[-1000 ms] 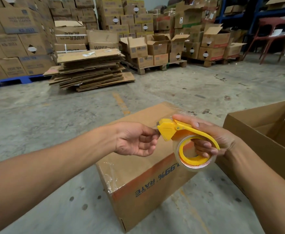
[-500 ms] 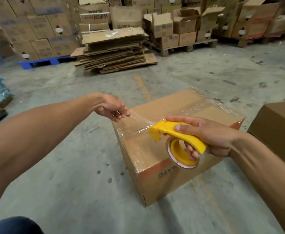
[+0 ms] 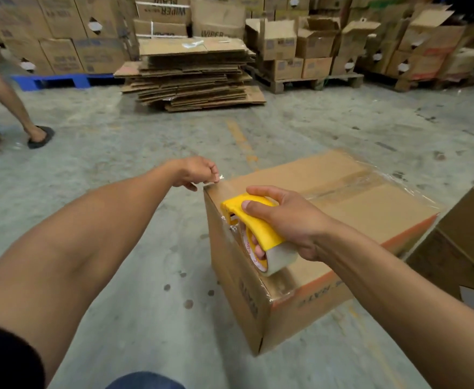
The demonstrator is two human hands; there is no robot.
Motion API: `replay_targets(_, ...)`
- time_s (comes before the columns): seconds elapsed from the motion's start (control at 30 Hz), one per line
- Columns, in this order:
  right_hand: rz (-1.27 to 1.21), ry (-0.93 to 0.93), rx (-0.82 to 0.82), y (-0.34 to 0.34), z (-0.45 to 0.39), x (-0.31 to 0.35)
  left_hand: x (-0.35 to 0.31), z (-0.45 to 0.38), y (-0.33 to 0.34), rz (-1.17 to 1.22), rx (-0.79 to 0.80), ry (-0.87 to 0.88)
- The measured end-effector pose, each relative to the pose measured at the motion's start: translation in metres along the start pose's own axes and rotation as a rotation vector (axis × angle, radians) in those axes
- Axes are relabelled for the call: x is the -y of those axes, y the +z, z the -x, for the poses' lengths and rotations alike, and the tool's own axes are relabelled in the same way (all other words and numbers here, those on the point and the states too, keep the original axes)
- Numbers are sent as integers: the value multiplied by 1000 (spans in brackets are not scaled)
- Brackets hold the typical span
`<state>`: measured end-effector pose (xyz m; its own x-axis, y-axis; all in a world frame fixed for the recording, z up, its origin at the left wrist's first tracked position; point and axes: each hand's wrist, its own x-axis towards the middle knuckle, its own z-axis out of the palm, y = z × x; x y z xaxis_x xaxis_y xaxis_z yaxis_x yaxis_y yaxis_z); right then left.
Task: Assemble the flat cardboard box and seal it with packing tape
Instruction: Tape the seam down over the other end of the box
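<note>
Both hands work over the closed brown cardboard box (image 3: 351, 203): right hand (image 3: 282, 220) grips the yellow plastic tape dispenser (image 3: 254, 223), left hand (image 3: 196, 172), at ten o'clock of it, pinches the clear tape end (image 3: 221, 178).

The grey concrete floor (image 3: 123, 276) carried the closed cardboard box (image 3: 342, 209), a second brown box (image 3: 471, 248) just beside it, a stack of flattened cartons (image 3: 193, 77), a blue pallet (image 3: 59, 80) and a wooden pallet (image 3: 308, 81).

Closed cardboard box (image 3: 342, 209) on concrete floor (image 3: 118, 141), centre-right. Tape dispenser (image 3: 254, 223) over its near-left corner. Second box (image 3: 471, 240) right. Flattened cardboard stack (image 3: 191, 77) far centre; palletised cartons (image 3: 300, 49) far right.
</note>
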<state>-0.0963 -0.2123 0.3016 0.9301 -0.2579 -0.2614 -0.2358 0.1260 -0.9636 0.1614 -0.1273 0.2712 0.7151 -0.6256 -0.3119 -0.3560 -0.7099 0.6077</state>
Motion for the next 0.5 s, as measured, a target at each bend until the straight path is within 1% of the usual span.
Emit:
replay_targets(0.07, 11, 9, -14, 5, -6, 0, 8, -7, 1, 29, -11, 4)
replay_targets(0.17, 25, 20, -21, 12, -14, 3, 18, -13, -3, 73, 15, -1)
replay_targets(0.5, 60, 42, 10, 20, -23, 10, 28, -23, -8, 88, 99, -62)
